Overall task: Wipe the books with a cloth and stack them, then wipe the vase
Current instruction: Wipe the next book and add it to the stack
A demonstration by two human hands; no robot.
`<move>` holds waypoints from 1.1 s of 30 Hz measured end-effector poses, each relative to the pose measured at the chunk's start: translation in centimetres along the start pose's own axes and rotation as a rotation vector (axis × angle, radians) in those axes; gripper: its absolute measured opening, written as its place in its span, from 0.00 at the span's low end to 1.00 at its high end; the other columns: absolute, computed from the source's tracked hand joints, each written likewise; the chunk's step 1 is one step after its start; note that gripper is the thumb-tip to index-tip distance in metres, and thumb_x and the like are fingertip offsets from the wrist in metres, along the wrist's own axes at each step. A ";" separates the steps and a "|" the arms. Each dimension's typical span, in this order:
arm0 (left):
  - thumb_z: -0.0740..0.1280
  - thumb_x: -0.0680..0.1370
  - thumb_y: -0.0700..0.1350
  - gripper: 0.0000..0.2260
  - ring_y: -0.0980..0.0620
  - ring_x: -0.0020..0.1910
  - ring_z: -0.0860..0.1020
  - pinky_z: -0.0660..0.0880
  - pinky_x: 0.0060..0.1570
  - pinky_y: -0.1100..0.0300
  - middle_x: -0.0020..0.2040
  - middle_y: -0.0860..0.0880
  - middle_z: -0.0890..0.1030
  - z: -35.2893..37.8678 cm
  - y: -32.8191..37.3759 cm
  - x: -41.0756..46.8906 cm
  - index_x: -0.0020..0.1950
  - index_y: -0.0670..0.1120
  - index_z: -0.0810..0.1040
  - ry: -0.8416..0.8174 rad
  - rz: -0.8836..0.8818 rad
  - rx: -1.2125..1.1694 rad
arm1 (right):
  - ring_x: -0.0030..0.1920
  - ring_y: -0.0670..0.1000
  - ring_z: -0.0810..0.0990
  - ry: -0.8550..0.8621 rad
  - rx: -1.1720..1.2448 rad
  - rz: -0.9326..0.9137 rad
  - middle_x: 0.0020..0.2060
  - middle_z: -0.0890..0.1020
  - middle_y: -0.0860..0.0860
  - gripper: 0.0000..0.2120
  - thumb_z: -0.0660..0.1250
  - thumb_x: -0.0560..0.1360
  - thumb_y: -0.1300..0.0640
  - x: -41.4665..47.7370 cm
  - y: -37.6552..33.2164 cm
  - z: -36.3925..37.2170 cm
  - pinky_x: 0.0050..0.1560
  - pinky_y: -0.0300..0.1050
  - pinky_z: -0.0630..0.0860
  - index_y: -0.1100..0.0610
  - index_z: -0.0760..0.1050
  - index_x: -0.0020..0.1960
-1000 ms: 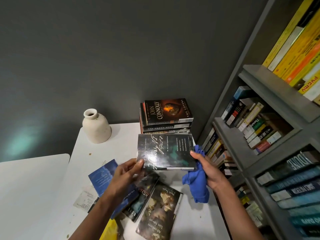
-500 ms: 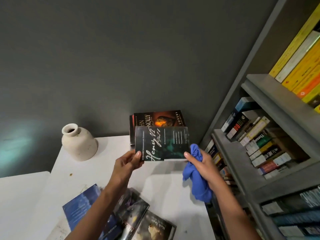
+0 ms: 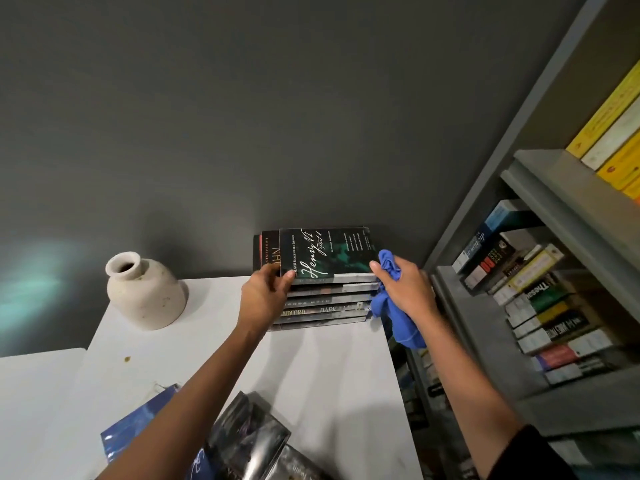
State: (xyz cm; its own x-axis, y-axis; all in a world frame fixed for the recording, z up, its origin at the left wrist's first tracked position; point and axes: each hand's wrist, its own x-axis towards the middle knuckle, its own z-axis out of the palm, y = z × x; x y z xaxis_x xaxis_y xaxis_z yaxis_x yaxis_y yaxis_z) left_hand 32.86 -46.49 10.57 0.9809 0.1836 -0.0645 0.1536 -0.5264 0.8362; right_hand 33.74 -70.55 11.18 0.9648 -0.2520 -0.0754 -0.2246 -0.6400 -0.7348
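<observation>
Dark Henry VI book (image 3: 325,252) atop stack (image 3: 325,308), far right table (image 3: 329,368) corner; left hand (image 3: 265,294) pinches its edge, right hand (image 3: 408,289) grips blue cloth (image 3: 398,320) beside. Near-edge books (image 3: 249,441), far-left vase (image 3: 145,292) seemingly unwiped.

Grey wall (image 3: 277,116) behind white table (image 3: 329,375) (maybe two), grey bookshelf (image 3: 561,178).

Glossy paperback cover (image 3: 327,252); matt ceramic vase (image 3: 145,292); soft cloth (image 3: 394,306).
</observation>
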 end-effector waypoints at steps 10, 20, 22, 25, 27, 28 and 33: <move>0.76 0.71 0.39 0.29 0.43 0.51 0.76 0.73 0.52 0.55 0.50 0.43 0.80 0.6 -1.6 -0.2 0.70 0.43 0.73 0.143 0.372 0.157 | 0.42 0.55 0.80 0.035 -0.152 -0.096 0.40 0.82 0.51 0.20 0.74 0.66 0.38 0.2 1.4 0.4 0.42 0.51 0.77 0.51 0.78 0.48; 0.74 0.71 0.47 0.21 0.45 0.39 0.77 0.75 0.35 0.53 0.40 0.47 0.81 0.5 -2.7 -0.3 0.63 0.43 0.80 0.206 0.490 0.284 | 0.44 0.56 0.78 0.095 -0.217 -0.107 0.43 0.81 0.53 0.20 0.70 0.71 0.39 -0.6 1.4 1.1 0.39 0.45 0.69 0.55 0.78 0.53; 0.73 0.71 0.48 0.20 0.46 0.39 0.77 0.75 0.36 0.53 0.40 0.48 0.81 0.4 -2.7 -0.3 0.61 0.43 0.81 0.216 0.491 0.263 | 0.43 0.56 0.78 0.105 -0.215 -0.097 0.42 0.81 0.53 0.21 0.69 0.71 0.38 -0.8 1.4 1.2 0.38 0.44 0.67 0.55 0.77 0.51; 0.77 0.69 0.46 0.18 0.46 0.41 0.80 0.77 0.41 0.53 0.43 0.48 0.82 0.5 -2.7 -0.4 0.57 0.43 0.81 0.226 0.424 0.191 | 0.42 0.55 0.78 0.096 -0.186 -0.077 0.41 0.81 0.53 0.19 0.70 0.71 0.39 -0.9 1.3 1.2 0.37 0.44 0.67 0.55 0.77 0.49; 0.78 0.69 0.48 0.18 0.47 0.44 0.81 0.78 0.44 0.52 0.47 0.49 0.83 0.6 -2.9 -0.4 0.54 0.43 0.79 0.222 0.359 0.135 | 0.42 0.54 0.78 0.063 -0.165 -0.064 0.40 0.81 0.51 0.19 0.71 0.70 0.39 -0.9 1.3 1.0 0.37 0.44 0.69 0.54 0.77 0.49; 0.77 0.69 0.49 0.17 0.47 0.45 0.82 0.78 0.45 0.50 0.49 0.49 0.83 0.7 -3.0 -0.3 0.53 0.43 0.77 0.215 0.339 0.114 | 0.42 0.53 0.79 0.062 -0.141 -0.064 0.41 0.81 0.50 0.19 0.71 0.69 0.39 -1.0 1.1 0.8 0.38 0.44 0.70 0.53 0.77 0.51; 0.77 0.71 0.47 0.16 0.46 0.47 0.82 0.78 0.46 0.47 0.50 0.48 0.83 0.9 -3.2 -0.3 0.52 0.43 0.76 0.206 0.335 0.075 | 0.45 0.54 0.77 0.323 -0.029 -0.156 0.51 0.73 0.52 0.20 0.69 0.73 0.47 -2.8 -2.5 0.2 0.40 0.44 0.68 0.57 0.67 0.56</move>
State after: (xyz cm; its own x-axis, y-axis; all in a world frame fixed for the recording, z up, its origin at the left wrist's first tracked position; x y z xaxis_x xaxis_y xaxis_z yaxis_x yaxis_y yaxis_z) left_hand 32.16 -45.58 7.43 0.9348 0.1497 0.3221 -0.1553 -0.6433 0.7497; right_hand 31.61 -68.10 13.07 0.8956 -0.3631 0.2571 -0.0860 -0.7083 -0.7007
